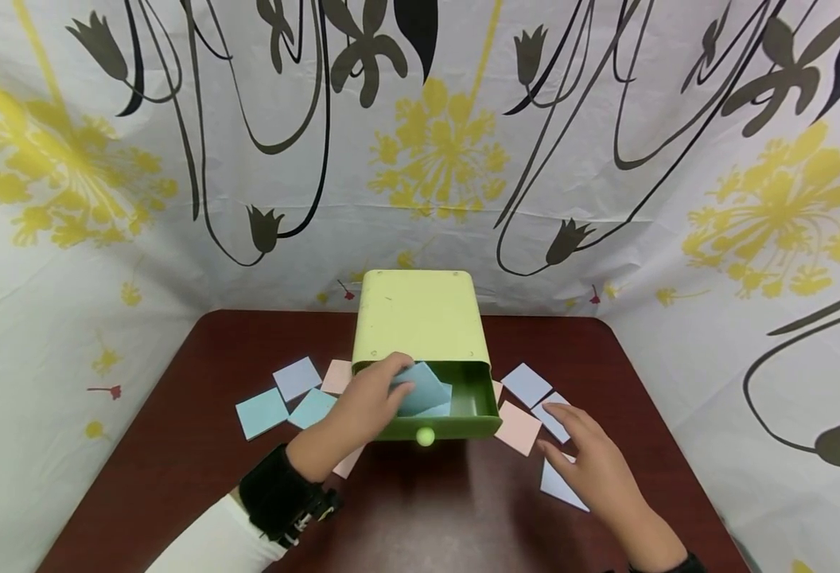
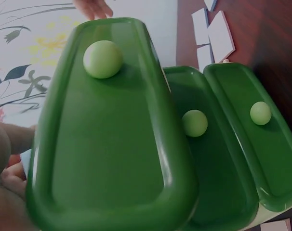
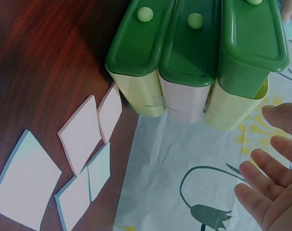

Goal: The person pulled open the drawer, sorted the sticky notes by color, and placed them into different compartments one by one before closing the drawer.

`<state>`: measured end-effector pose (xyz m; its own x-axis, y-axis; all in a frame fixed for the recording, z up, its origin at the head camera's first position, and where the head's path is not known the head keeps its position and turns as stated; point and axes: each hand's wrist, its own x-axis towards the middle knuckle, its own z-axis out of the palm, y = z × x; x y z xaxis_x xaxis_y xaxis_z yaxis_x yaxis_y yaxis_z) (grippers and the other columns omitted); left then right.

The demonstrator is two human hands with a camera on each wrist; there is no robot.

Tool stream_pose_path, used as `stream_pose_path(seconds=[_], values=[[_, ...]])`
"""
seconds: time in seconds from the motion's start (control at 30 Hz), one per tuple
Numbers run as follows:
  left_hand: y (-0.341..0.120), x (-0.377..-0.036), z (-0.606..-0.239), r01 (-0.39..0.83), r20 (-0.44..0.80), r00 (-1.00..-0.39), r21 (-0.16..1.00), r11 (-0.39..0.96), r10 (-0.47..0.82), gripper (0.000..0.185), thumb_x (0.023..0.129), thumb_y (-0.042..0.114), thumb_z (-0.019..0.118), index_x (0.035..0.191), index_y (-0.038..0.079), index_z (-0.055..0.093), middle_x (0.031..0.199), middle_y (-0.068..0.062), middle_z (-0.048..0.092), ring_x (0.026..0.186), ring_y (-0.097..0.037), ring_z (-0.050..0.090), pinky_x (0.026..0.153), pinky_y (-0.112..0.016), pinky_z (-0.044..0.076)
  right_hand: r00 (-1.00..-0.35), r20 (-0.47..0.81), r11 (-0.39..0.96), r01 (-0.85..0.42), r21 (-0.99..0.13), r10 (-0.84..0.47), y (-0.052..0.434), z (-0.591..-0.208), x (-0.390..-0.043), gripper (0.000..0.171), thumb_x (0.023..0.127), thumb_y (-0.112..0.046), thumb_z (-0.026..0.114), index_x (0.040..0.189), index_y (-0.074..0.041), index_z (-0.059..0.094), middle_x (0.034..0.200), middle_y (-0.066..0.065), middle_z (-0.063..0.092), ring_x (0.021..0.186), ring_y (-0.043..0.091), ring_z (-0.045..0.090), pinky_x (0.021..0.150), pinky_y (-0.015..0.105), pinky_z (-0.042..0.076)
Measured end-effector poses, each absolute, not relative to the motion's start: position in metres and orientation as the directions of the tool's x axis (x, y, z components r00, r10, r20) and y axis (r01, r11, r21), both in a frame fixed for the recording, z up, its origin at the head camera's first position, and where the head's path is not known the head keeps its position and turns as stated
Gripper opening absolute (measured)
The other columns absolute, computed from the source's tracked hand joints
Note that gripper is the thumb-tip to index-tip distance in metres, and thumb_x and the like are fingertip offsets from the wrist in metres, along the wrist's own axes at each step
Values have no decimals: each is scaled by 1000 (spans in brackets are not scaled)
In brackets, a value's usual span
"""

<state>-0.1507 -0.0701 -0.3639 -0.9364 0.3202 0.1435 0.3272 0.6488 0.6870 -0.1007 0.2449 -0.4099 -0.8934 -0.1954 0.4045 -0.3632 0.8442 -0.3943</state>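
While the right hand gapes, the left pinches a blue card, corner away.

Left sleeve: white. Left cuff: black, broad, with dark fitting. Right cuff: black, partly visible. Left hand, right hand: bare.

Cabinet, pale yellow-green and upright, with 3 stacked green drawers, each bearing 1 round, light-green knob. The top drawer stands pulled out; the lower 2 are closed. A blue square, partly covered, is held tilted in the top drawer's left portion, above a paler blue piece. Loose squares flank the cabinet: at left, 2 turquoise squares, 1 lilac square and pink squares; at right, 3 lilac pieces and further pink pieces.
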Motion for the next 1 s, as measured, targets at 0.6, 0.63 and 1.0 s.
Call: stream_pose_path(seconds=[0.6, 0.63, 1.0], values=[[-54, -174, -365, 364, -58, -853, 643, 673, 518, 32, 98, 13, 57, 129, 7, 54, 123, -8, 62, 101, -18, 59, 85, -36, 49, -937, 313, 852, -286, -438, -153, 247, -418, -101, 52, 78, -8, 78, 126, -2, 59, 125, 19, 58, 117, 37, 55, 87, 55, 51], [-53, -175, -365, 371, -53, -854, 637, 676, 518, 32, 98, 12, 57, 129, 6, 54, 124, -9, 61, 104, -19, 59, 87, -37, 49, -940, 307, 851, -282, -442, -152, 247, -418, -101, 52, 79, -8, 78, 127, -3, 59, 126, 19, 58, 117, 37, 55, 87, 54, 51], [-47, -174, -361, 401, -16, -871, 555, 729, 491, 36, 98, 12, 58, 133, 3, 55, 133, -11, 57, 125, -26, 52, 101, -41, 46, -936, 319, 856, -285, -431, -150, 248, -421, -99, 52, 79, -9, 78, 126, -2, 60, 125, 18, 59, 113, 34, 57, 84, 51, 52]])
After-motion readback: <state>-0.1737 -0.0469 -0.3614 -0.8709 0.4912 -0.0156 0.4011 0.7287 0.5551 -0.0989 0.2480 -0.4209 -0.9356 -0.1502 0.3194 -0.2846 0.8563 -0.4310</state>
